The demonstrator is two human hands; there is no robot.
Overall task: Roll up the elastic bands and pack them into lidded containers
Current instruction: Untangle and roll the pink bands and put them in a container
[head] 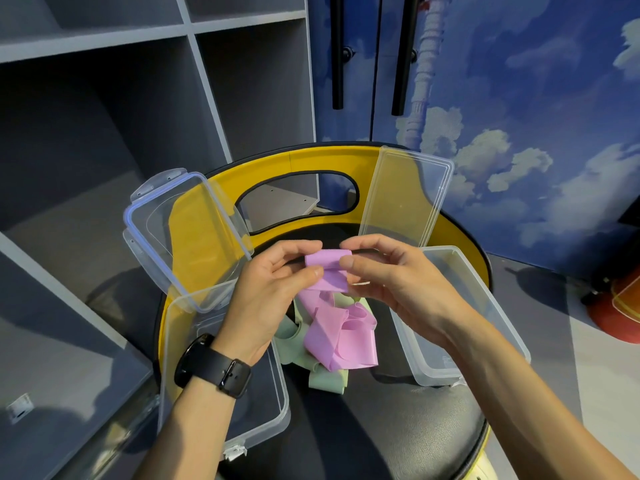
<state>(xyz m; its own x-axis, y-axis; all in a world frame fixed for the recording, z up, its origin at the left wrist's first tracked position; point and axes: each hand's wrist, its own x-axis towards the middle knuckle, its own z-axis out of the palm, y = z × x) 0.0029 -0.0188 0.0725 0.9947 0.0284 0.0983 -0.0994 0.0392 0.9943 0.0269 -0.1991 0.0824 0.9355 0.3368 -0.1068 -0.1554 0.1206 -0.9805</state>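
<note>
Both hands pinching the pink band (328, 268): left hand (273, 289) and right hand (391, 282) each hold one end of the started roll, its long axis running left-right between my thumbs. The loose tail hangs straight down to a heap mid-seat on the black chair seat (363, 427), on top of a green band (325, 381). Open left container (221, 372) at the seat's left edge, right container (460, 306) at its right; each hand about equally near. Lids (405, 195) lean on the yellow backrest (304, 161). Grey shelving behind.
</note>
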